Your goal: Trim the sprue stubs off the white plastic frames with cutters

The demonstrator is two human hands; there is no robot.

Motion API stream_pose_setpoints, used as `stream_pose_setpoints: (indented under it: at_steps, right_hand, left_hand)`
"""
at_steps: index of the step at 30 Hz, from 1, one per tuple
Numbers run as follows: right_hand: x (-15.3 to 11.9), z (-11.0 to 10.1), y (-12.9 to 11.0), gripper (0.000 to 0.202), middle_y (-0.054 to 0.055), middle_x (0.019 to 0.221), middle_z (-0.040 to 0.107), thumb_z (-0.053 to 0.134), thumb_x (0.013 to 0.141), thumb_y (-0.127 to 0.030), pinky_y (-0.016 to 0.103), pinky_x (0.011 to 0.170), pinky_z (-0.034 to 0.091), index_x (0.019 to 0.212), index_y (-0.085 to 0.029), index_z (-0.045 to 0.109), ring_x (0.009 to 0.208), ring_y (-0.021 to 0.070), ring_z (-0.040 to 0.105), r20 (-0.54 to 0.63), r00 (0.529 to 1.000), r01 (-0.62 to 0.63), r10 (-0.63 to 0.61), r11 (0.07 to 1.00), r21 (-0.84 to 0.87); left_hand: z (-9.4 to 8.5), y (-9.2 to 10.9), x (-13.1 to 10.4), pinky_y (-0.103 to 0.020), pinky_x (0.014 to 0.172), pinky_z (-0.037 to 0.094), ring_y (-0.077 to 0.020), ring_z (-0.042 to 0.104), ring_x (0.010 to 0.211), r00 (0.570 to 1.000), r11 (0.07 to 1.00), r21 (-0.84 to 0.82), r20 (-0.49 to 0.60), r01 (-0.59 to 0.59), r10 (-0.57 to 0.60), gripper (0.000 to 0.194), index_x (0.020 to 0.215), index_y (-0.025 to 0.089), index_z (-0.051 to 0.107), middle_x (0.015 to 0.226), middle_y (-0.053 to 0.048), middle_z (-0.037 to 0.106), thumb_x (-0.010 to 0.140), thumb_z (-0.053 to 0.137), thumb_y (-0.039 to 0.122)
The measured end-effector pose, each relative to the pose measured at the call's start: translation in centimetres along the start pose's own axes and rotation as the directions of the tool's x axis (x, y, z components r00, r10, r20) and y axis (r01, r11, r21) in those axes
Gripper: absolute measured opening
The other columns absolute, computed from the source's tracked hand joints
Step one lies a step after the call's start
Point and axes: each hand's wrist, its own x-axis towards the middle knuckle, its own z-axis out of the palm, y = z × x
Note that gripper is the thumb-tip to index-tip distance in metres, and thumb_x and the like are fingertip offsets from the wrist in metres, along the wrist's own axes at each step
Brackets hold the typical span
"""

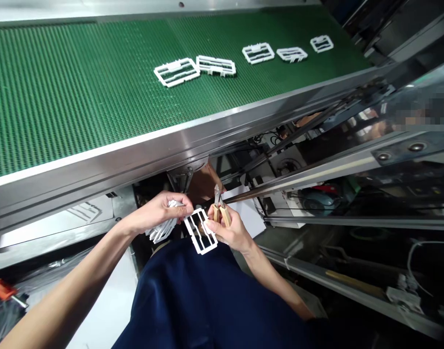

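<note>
1. Between the left fingers (177, 212), a stack of white frames (163, 230) is being clamped; its pieces are overlapping too closely to count.
2. Just beside those fingertips, one single frame (209, 248) is tilting, its edge being pinched by the right fingers (218, 229).
3. Inside that same right grip, one pair of cutters (225, 216) is pointing away.
4. Beyond both hands' fingers, five loose frames (257, 48) are lying on the green belt (80, 97).
5. Well left of the fingers, one orange-handled tool (2, 289) is reaching the view's edge.
</note>
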Motion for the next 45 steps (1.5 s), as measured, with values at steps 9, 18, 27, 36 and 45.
stream_pose_setpoints:
  at_steps: [9,18,27,36,45]
  right_hand:
    - [0.0,0.1,-0.1,0.018,-0.002,0.075,0.048,0.065,0.076,-0.026,0.023,0.063,0.043,0.086,-0.018,0.052,0.066,0.0102,0.050,0.044,0.997,0.075,-0.071,0.992,-0.099]
    - [-0.4,0.4,0.1,0.016,-0.002,0.076,0.047,0.061,0.078,-0.026,0.023,0.066,0.042,0.086,-0.018,0.050,0.067,0.0099,0.047,0.167,0.986,0.027,-0.005,0.991,-0.132]
    - [-0.9,0.7,1.3,0.016,-0.002,0.076,0.048,0.062,0.078,-0.023,0.021,0.065,0.041,0.087,-0.016,0.050,0.067,0.0086,0.047,0.196,0.978,-0.030,0.066,0.983,-0.182]
    - [-1.2,1.0,2.2,0.018,-0.003,0.075,0.045,0.063,0.079,-0.027,0.021,0.062,0.041,0.086,-0.016,0.050,0.065,0.0082,0.046,0.275,0.959,-0.046,0.069,0.995,-0.090]
    - [-1.2,1.6,3.9,0.030,-0.002,0.074,0.047,0.068,0.075,-0.038,0.023,0.067,0.045,0.087,-0.016,0.051,0.068,0.0097,0.051,0.287,0.952,-0.126,0.108,0.991,0.047]
  left_hand:
    - [0.6,-0.2,-1.1,-0.025,0.061,0.040,-0.0173,0.053,0.066,0.994,0.966,0.247,-0.057,-0.077,0.094,0.018,0.072,0.018,0.064,0.074,-0.004,0.060,0.081,0.057,0.032]
    - [0.0,-0.2,-1.9,-0.025,0.060,0.040,-0.0176,0.053,0.065,0.984,0.933,0.331,0.155,-0.139,0.091,0.025,0.073,0.017,0.063,0.075,-0.005,0.059,0.086,0.048,0.032]
    - [0.9,-0.1,-3.3,-0.025,0.057,0.034,-0.0128,0.048,0.061,0.975,0.744,0.638,0.205,-0.196,0.082,0.018,0.069,0.017,0.049,0.075,0.000,0.053,0.087,0.044,0.018]
    - [0.8,-2.6,-3.8,-0.025,0.063,0.038,-0.0131,0.047,0.067,0.983,0.972,0.205,0.160,-0.118,0.085,0.023,0.073,0.015,0.053,0.077,-0.002,0.052,0.090,0.045,0.029]
    - [2.7,-4.1,-4.7,-0.027,0.069,0.040,-0.0157,0.053,0.079,0.988,0.960,-0.236,-0.008,-0.150,0.153,0.015,0.077,0.013,0.057,0.096,-0.007,0.058,0.087,0.053,0.023]
